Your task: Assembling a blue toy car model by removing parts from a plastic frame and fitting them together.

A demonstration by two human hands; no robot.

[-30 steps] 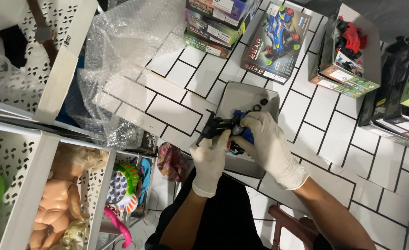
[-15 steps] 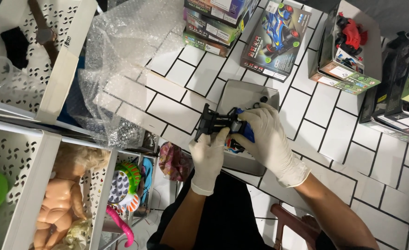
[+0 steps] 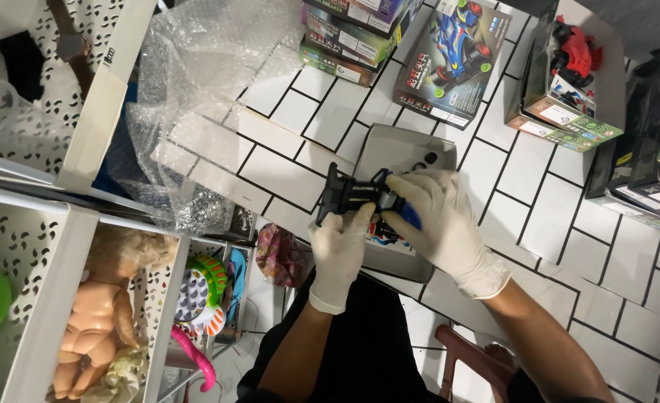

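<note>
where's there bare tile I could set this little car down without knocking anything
Bare tile lies between the bubble wrap and the grey tray, left of both hands. More lies right of the right hand, below the open box. The top edge is crowded with boxes.
</note>
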